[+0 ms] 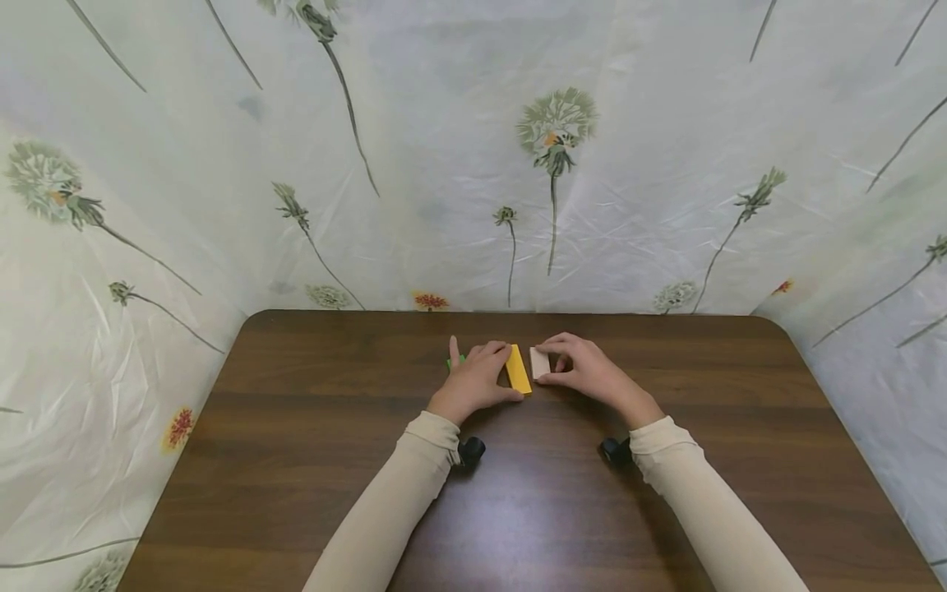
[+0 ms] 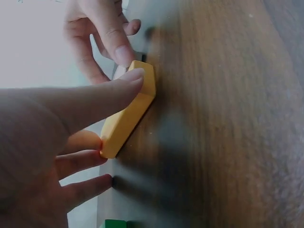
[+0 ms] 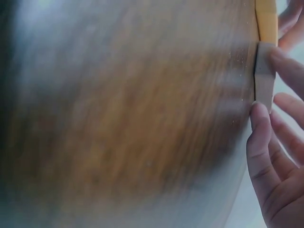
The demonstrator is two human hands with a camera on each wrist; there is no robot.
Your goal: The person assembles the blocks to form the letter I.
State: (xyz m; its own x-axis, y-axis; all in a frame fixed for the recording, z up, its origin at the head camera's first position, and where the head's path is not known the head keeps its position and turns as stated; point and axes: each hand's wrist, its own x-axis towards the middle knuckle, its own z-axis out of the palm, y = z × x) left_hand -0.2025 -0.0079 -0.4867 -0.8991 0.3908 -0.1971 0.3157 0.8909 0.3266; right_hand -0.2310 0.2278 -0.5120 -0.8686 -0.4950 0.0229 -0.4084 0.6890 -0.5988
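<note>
In the head view my left hand (image 1: 477,382) pinches a yellow block (image 1: 519,370) lengthwise between thumb and fingers. My right hand (image 1: 584,370) pinches a pale, shorter block (image 1: 540,363) just to the right of it. The left wrist view shows my left thumb on the near end of the yellow block (image 2: 128,116) and fingertips at its far end. From the right wrist the pale block (image 3: 264,78) appears between my right thumb and fingers, with the yellow block (image 3: 267,21) beyond it. A narrow gap parts the two blocks in the head view.
A green block (image 1: 455,361) lies partly hidden behind my left hand; its edge (image 2: 115,223) shows low in the left wrist view. The brown wooden table (image 1: 340,460) ends at a flower-printed cloth (image 1: 444,164) behind. A dark camera sits at each wrist.
</note>
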